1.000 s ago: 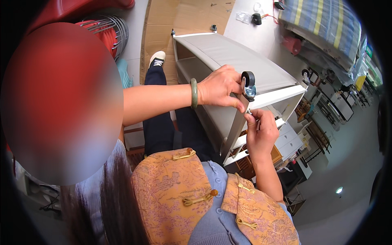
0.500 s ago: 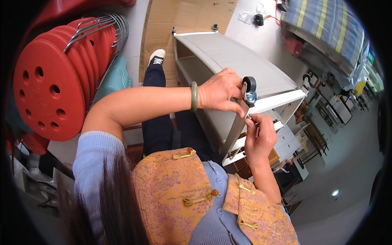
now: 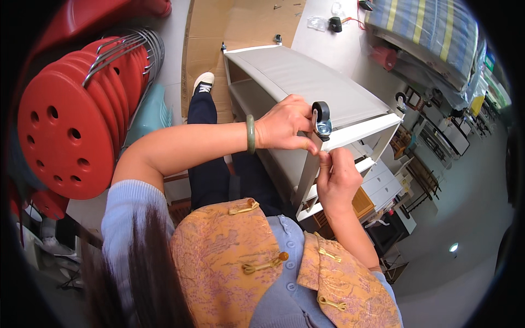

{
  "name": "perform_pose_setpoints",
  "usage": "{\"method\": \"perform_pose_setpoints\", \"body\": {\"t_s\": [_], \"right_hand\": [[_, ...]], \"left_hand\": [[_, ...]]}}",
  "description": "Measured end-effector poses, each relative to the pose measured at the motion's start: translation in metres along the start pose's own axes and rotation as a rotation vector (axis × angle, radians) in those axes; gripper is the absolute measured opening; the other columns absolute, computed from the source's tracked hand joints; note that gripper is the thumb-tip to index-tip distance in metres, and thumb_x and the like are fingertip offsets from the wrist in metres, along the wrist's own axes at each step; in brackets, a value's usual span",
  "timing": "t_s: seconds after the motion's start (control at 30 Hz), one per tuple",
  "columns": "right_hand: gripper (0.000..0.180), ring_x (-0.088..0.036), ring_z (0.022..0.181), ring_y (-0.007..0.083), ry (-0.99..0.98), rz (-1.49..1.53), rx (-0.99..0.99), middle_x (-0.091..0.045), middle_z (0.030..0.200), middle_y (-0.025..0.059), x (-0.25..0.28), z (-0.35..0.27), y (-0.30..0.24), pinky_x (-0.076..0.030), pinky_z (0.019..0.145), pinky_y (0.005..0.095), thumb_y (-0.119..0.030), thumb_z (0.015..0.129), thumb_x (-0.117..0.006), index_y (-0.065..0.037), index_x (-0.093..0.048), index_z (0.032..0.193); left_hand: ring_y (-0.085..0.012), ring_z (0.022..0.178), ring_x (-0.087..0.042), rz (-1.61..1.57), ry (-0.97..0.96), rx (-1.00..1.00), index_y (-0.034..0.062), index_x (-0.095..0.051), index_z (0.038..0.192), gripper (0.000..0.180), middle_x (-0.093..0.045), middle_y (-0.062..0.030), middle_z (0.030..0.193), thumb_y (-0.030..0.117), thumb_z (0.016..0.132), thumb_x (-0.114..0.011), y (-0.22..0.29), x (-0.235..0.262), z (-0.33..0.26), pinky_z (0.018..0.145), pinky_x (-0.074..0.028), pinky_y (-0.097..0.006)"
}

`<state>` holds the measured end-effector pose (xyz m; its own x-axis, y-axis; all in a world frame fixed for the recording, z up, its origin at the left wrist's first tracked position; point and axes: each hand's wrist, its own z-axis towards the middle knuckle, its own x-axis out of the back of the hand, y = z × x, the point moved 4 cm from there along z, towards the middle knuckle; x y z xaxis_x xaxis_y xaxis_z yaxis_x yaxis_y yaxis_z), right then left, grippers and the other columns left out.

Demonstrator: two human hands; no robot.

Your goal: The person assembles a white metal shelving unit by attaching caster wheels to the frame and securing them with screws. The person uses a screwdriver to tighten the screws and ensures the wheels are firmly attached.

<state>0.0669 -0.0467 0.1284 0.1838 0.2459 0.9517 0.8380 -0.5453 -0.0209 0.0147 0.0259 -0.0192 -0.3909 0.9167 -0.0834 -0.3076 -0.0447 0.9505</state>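
Observation:
A wheeled rack with a white metal frame [image 3: 365, 131] and grey fabric panels [image 3: 317, 82] stands in front of me, casters upward. My left hand [image 3: 287, 124] is closed round the top of the nearest corner post, its thumb along the post's side. Just above that hand a black-wheeled caster [image 3: 321, 118] sits on the post end. My right hand [image 3: 338, 177] is pinched against the same post, just under the caster. Its fingertips hide whatever small thing they hold. Another caster [image 3: 401, 99] tops the far right corner.
Red round stools [image 3: 65, 134] with holes are stacked at the left, beside a light-blue plastic piece [image 3: 149, 112]. Flattened cardboard [image 3: 235, 24] lies beyond the rack. A plastic-wrapped striped mattress [image 3: 426, 38] stands at the upper right. A loose black caster [image 3: 335, 24] lies on the floor.
The view has shifted slightly. My right fingers have turned and closed up against the post, covering the small metal bit that showed there before. My left hand keeps its grip.

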Motion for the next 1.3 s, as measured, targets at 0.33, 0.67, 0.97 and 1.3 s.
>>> {"method": "perform_pose_setpoints", "body": {"t_s": [0.33,0.67,0.97,1.3], "right_hand": [[0.012,-0.059,0.061,0.0272,-0.102,0.178,-0.137,-0.059,0.075,0.0088,0.009,-0.008,0.007,-0.046,0.053,0.0350,-0.010,0.082,-0.068,-0.004,-0.059,0.089],[0.017,-0.060,0.064,0.0269,0.052,0.164,0.039,-0.059,0.077,0.0095,0.005,-0.005,0.004,-0.047,0.054,0.0336,0.000,0.076,-0.070,-0.005,-0.058,0.088],[0.017,-0.053,0.055,0.0278,0.079,0.093,0.032,-0.052,0.066,0.0094,-0.005,-0.004,0.003,-0.040,0.047,0.0358,-0.012,0.086,-0.064,-0.005,-0.054,0.074],[0.019,-0.055,0.057,0.0231,0.001,0.185,-0.066,-0.058,0.076,0.0082,0.000,-0.009,0.008,-0.043,0.048,0.0308,-0.016,0.081,-0.072,-0.004,-0.059,0.090]], "left_hand": [[-0.0196,0.086,-0.056,-0.005,-0.049,0.008,0.0083,-0.071,0.074,0.040,-0.063,-0.0012,0.079,0.046,0.063,-0.077,0.001,0.000,0.002,0.089,-0.037,-0.035],[-0.0202,0.087,-0.056,0.004,-0.056,0.018,0.0089,-0.072,0.076,0.039,-0.064,-0.0015,0.081,0.046,0.063,-0.077,0.001,0.002,0.003,0.090,-0.036,-0.035],[-0.0212,0.087,-0.055,-0.029,-0.046,0.019,0.0090,-0.071,0.077,0.040,-0.063,-0.0015,0.081,0.046,0.063,-0.077,0.000,0.002,0.003,0.089,-0.036,-0.036],[-0.0198,0.086,-0.056,-0.029,-0.028,0.004,0.0102,-0.072,0.077,0.039,-0.063,-0.0003,0.080,0.046,0.062,-0.077,0.001,0.003,0.004,0.090,-0.036,-0.035]]}}
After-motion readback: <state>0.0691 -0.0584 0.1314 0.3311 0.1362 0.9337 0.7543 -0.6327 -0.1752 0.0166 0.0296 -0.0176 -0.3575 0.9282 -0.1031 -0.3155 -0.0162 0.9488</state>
